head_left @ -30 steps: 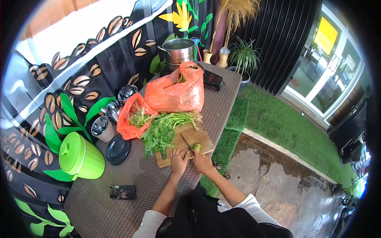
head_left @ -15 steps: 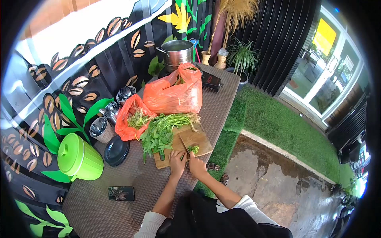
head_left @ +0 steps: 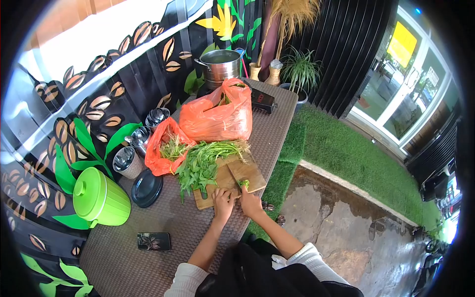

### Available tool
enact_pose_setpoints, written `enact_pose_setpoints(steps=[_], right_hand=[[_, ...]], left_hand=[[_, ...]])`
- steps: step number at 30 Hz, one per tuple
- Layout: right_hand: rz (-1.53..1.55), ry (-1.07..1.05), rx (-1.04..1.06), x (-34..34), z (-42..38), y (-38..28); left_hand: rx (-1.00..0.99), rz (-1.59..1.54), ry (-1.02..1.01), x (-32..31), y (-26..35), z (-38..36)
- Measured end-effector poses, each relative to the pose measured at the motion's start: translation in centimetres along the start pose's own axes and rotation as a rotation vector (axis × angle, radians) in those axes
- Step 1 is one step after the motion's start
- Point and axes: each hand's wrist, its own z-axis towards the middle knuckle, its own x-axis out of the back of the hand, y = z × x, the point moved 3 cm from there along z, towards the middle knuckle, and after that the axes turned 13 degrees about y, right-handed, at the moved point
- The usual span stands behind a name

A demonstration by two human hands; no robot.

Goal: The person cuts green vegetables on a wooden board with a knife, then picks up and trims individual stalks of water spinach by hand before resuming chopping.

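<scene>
My right hand (head_left: 251,203) grips a knife (head_left: 232,174), its thin blade pointing away from me across the wooden cutting board (head_left: 250,173). A small heap of cut greens (head_left: 244,183) lies just beyond the right fingers, partly covered by them. Near the board's front edge, my left hand (head_left: 223,202) rests with curled fingers to the left of the knife; whatever they press on is hidden. A bunch of leafy green stems (head_left: 198,171) spreads over the board's far left side, with its roots toward the right.
Behind the board stand a large orange plastic bag (head_left: 215,119) and a smaller open bag (head_left: 156,153) holding rooted stems. A steel pot (head_left: 220,67) is farther back. Leftward are cutlery holders (head_left: 127,163), black plates (head_left: 147,188), a green lidded bucket (head_left: 101,198) and a phone (head_left: 153,241).
My right hand has shifted slightly to the right with the knife, and less of the cut heap shows. My left hand stays curled on the board.
</scene>
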Motion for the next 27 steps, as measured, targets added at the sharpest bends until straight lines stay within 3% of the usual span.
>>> enact_pose_setpoints(steps=[6,9,20,27], right_hand=[[-0.022,-0.043,0.030,1.4,0.9,0.8],[-0.045,-0.043,0.036,1.4,-0.1,0.5],[0.003,-0.064,0.046,-0.1,1.0,0.8],[0.044,-0.035,0.020,-0.5,0.8,0.5]], left_hand=[[0.107,-0.069,-0.112,-2.1,-0.6,1.0],[0.254,-0.148,-0.123,-2.9,-1.4,0.6],[0.054,-0.064,-0.015,-1.4,0.5,1.2],[0.038,-0.070,-0.041,-1.3,-0.3,0.8]])
